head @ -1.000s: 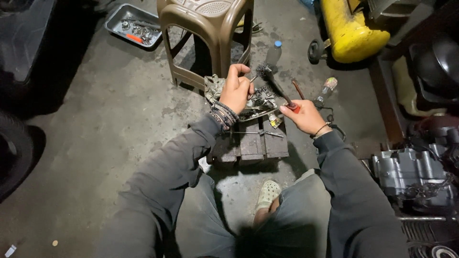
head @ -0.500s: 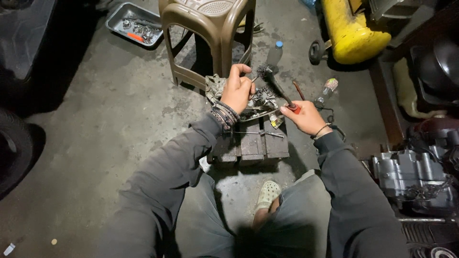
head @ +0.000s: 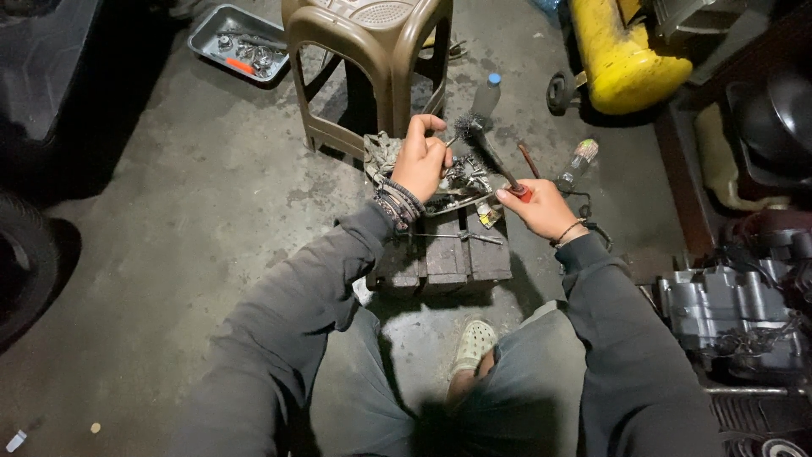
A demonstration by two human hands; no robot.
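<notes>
- Change from a second ago: almost none. Left hand (head: 420,158) stays clenched on the greasy grey metal engine part (head: 448,178); right hand (head: 541,209) keeps gripping the red handle of the black bristle brush (head: 491,156), bristles up at 12 o'clock of the part.
- Reads as steady scrubbing, part not repositioned.
- Part sits on the dark wooden slatted block (head: 444,254), dead centre.
- Brown plastic stool (head: 364,59) crowds the 12 o'clock side; clear plastic bottle (head: 485,95) close behind the bristles.
- Metal tray of small parts (head: 239,42) at 11 o'clock; yellow tank (head: 622,55) at 1 o'clock; grey engine casing (head: 727,317) at 4 o'clock.
</notes>
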